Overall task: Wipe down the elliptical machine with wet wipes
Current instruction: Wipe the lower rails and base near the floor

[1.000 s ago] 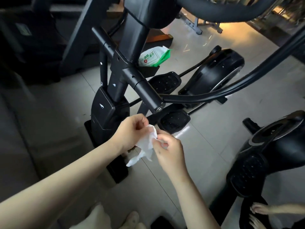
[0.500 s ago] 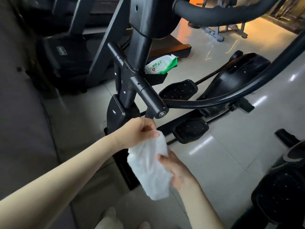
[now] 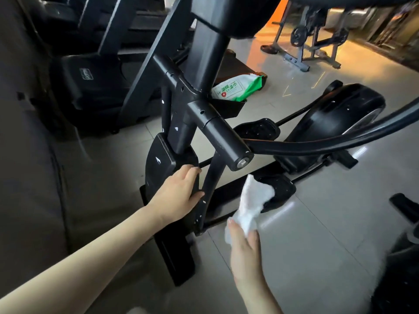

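The black elliptical machine [image 3: 204,118] fills the middle of the view, its cross tube and upright post above my hands. My left hand [image 3: 179,192] lies flat with straight fingers on the black lower front cover [image 3: 158,164], beside a slanted linkage bar [image 3: 212,177]. My right hand [image 3: 243,243] pinches a white wet wipe [image 3: 252,200], which hangs crumpled in the air over the near foot pedal [image 3: 283,189]. A green and white pack of wet wipes [image 3: 238,88] sits in the black holder on the post.
A curved black handlebar arm [image 3: 317,145] sweeps right. The flywheel housing [image 3: 335,114] and far pedal [image 3: 256,129] lie behind. A second black machine [image 3: 399,268] stands at the lower right, a treadmill [image 3: 90,82] at the back left, a weight rack [image 3: 315,41] far back on the tiled floor.
My left hand let go of the wipe and moved onto the lower front cover. My right hand now holds the wipe alone, lower and to the right. The view moved closer.
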